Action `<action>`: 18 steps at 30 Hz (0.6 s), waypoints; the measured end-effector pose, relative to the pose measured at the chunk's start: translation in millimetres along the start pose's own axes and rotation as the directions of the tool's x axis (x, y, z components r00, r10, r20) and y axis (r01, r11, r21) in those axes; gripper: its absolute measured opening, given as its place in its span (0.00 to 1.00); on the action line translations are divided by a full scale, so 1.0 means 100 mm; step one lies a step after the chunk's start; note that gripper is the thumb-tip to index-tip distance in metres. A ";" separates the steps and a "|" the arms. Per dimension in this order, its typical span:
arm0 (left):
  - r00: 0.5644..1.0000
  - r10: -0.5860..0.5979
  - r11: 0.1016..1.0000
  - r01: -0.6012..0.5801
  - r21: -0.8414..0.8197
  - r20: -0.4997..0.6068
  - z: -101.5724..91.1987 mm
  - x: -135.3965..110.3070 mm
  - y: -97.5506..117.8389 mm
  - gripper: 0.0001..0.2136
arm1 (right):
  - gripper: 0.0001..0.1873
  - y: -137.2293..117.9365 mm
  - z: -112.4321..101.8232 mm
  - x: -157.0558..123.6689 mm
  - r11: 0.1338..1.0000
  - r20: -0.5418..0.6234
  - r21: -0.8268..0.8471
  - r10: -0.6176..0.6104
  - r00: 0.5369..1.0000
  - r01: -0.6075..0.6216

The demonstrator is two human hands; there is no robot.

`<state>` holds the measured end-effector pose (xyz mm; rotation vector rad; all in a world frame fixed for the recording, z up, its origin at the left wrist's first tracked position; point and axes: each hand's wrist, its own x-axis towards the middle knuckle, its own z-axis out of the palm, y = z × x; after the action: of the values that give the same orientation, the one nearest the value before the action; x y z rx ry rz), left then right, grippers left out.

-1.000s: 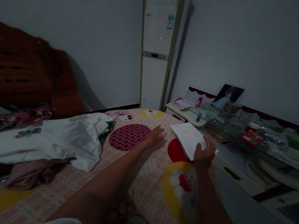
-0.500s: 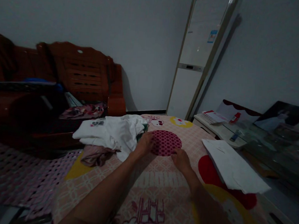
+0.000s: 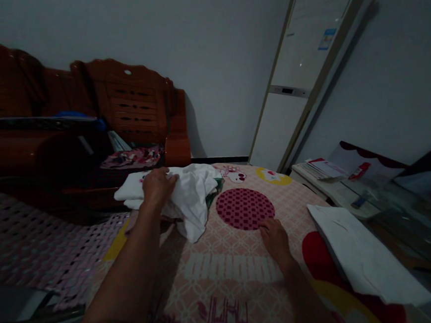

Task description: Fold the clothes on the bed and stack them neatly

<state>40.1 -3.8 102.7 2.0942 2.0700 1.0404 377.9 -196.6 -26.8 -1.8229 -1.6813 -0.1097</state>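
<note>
My left hand [image 3: 157, 187] lies on top of a crumpled white garment [image 3: 188, 194] at the left edge of the patterned bedspread [image 3: 229, 267], its fingers curled into the cloth. My right hand [image 3: 275, 236] rests flat on the bedspread just below a dark red checked circle [image 3: 244, 208], fingers stretched out and holding nothing. A folded white cloth [image 3: 357, 252] lies on the spread to the right, apart from both hands.
A carved wooden sofa [image 3: 130, 105] with clothes and clutter stands at the left. A tall white cabinet unit [image 3: 299, 83] fills the corner. A low white cabinet [image 3: 333, 188] with papers and bottles runs along the right wall. A pink woven mat [image 3: 26, 236] lies lower left.
My left hand has moved left from the checked circle onto the white garment and closed on it. My right hand stays on the spread. The view has shifted slightly.
</note>
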 end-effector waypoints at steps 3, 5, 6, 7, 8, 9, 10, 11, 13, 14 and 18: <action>1.000 0.013 0.999 -0.014 -0.045 -0.017 0.00 -0.01 0.03 0.15 | 0.12 -0.01 -0.01 -0.01 1.000 -0.004 -0.008 0.001 1.000 -0.001; 0.999 0.037 0.996 -0.040 -0.074 -0.039 0.01 -0.02 0.08 0.13 | 0.12 -0.01 -0.01 -0.02 1.000 -0.009 -0.004 -0.007 1.000 0.007; 0.998 0.048 0.995 -0.052 -0.089 -0.044 0.01 -0.01 0.10 0.11 | 0.12 -0.01 -0.01 -0.03 1.000 -0.012 0.000 -0.011 1.000 0.011; 0.997 0.058 0.992 -0.062 -0.105 -0.049 0.02 -0.01 0.11 0.11 | 0.12 -0.01 -0.01 -0.03 1.000 -0.016 0.005 -0.011 1.000 0.011; 0.997 0.064 0.990 -0.071 -0.121 -0.053 0.02 -0.01 0.13 0.10 | 0.12 -0.01 -0.02 -0.03 1.000 -0.018 0.008 -0.007 1.000 0.008; 0.996 0.070 0.988 -0.077 -0.136 -0.052 0.01 -0.01 0.14 0.10 | 0.12 -0.01 -0.02 -0.03 1.000 -0.018 0.010 0.000 1.000 0.001; 0.996 0.074 0.986 -0.081 -0.148 -0.050 0.01 -0.02 0.14 0.11 | 0.12 -0.01 -0.02 -0.03 1.000 -0.016 0.011 0.008 1.000 -0.007; 0.996 0.078 0.984 -0.085 -0.159 -0.049 0.00 -0.02 0.14 0.11 | 0.12 -0.02 -0.03 -0.03 1.000 -0.011 0.011 0.014 1.000 -0.014; 0.995 0.086 0.977 -0.094 -0.190 -0.049 -0.04 -0.03 0.16 0.13 | 0.12 -0.02 -0.03 -0.03 1.000 -0.001 0.014 0.018 1.000 -0.018; 0.994 0.094 0.972 -0.104 -0.210 -0.055 -0.06 -0.03 0.18 0.13 | 0.12 -0.03 -0.04 -0.03 1.000 -0.001 0.019 0.017 1.000 -0.017; 0.978 0.161 0.936 -0.194 -0.293 -0.135 -0.13 -0.14 0.44 0.14 | 0.11 -0.05 -0.05 -0.02 0.995 -0.045 0.094 0.034 0.998 -0.030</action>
<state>74.1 -27.6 127.0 2.1337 1.6474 1.4245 374.3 -200.8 -21.4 -1.7641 -1.5981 -0.0587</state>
